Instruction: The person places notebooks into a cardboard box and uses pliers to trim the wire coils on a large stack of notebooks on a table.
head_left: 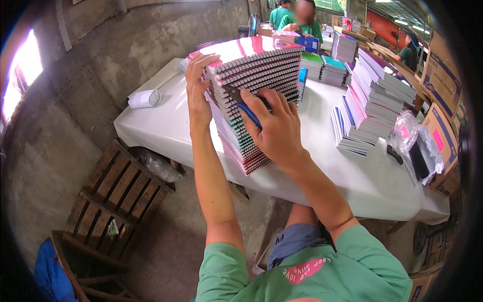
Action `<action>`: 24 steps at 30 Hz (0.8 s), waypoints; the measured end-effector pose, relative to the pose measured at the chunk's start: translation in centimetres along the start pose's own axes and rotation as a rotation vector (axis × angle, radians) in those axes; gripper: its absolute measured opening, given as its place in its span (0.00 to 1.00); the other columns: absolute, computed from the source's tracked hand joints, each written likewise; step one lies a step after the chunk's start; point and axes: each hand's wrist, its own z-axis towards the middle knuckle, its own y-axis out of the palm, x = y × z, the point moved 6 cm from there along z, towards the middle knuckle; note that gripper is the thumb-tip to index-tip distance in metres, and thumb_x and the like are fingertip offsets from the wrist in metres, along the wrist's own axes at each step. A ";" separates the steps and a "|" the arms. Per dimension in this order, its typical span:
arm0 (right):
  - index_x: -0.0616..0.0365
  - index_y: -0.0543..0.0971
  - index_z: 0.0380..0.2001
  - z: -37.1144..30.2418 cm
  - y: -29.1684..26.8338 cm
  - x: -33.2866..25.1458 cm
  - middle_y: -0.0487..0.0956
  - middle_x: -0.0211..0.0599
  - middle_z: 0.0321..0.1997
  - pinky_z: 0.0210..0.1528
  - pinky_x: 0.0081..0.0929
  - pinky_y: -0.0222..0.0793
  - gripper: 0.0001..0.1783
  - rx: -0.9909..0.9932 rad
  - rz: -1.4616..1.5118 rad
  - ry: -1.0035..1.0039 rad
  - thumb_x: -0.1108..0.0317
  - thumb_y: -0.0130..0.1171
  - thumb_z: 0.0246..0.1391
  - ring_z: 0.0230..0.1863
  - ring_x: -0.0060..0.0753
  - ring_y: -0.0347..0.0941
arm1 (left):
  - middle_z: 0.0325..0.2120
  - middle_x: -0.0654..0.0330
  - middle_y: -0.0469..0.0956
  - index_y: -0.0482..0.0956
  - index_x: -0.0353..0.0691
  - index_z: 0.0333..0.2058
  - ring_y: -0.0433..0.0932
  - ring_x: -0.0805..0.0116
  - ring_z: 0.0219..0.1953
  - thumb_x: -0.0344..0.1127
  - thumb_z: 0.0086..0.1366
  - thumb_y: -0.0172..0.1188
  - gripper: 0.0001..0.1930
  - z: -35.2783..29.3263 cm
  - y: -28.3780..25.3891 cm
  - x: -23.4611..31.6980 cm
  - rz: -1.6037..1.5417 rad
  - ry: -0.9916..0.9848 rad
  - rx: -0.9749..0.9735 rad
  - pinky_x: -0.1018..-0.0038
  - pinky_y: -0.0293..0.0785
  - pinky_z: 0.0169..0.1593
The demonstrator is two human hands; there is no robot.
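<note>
A tall stack of spiral-bound notebooks (234, 128) with pink covers stands at the table's near edge, coil bindings toward me. My left hand (199, 75) grips the stack's upper left corner, fingers bent over the top cover and thumb against the side. In my right hand (275, 123) is a pair of pliers (248, 114) with blue handles. The fingers are closed round the handles. The metal jaws are at the left ends of the coils, some way below the top; whether they pinch a wire is too small to tell.
The white-covered table (317, 168) bears a leaning pile of notebooks (370, 100) on the right, with plastic wrapping (407, 133) beside it. A clear roll (145, 99) lies at the left. Cartons (443, 75) stand far right, a wooden pallet (118, 196) lower left. Co-workers (304, 25) are behind.
</note>
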 end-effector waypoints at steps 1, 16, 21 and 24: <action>0.53 0.74 0.44 0.1 0.1 0.2 0.72 0.37 0.36 0.36 0.30 0.64 0.17 0.005 0.092 0.013 0.65 0.59 0.50 0.35 0.37 0.71 | 0.46 0.51 0.72 0.75 0.33 0.42 0.58 0.53 0.59 0.42 0.49 0.38 0.27 0.1 0.0 -0.1 -0.002 -0.001 -0.001 0.62 0.47 0.64; 0.51 0.67 0.47 -0.3 0.6 1.4 0.73 0.40 0.39 0.37 0.37 0.70 0.18 -0.277 0.792 0.499 0.58 0.53 0.55 0.40 0.39 0.73 | 0.49 0.52 0.70 0.72 0.31 0.47 0.56 0.57 0.62 0.46 0.55 0.40 0.28 -0.2 0.1 -0.2 0.012 0.017 -0.043 0.63 0.43 0.66; 0.48 0.69 0.48 0.9 -2.1 -0.5 0.70 0.36 0.45 0.45 0.47 0.57 0.22 0.001 0.016 0.107 0.58 0.56 0.50 0.48 0.41 0.66 | 0.50 0.52 0.70 0.72 0.30 0.46 0.56 0.57 0.62 0.41 0.50 0.38 0.28 -0.2 0.2 -0.3 -0.021 -0.007 0.005 0.63 0.42 0.66; 0.48 0.69 0.48 1.4 -1.8 -0.4 0.70 0.35 0.44 0.44 0.47 0.57 0.22 -0.005 -0.028 0.087 0.57 0.57 0.49 0.46 0.39 0.66 | 0.50 0.52 0.70 0.72 0.30 0.46 0.56 0.57 0.62 0.40 0.48 0.38 0.28 -0.4 0.3 -0.3 -0.018 -0.018 0.007 0.63 0.42 0.66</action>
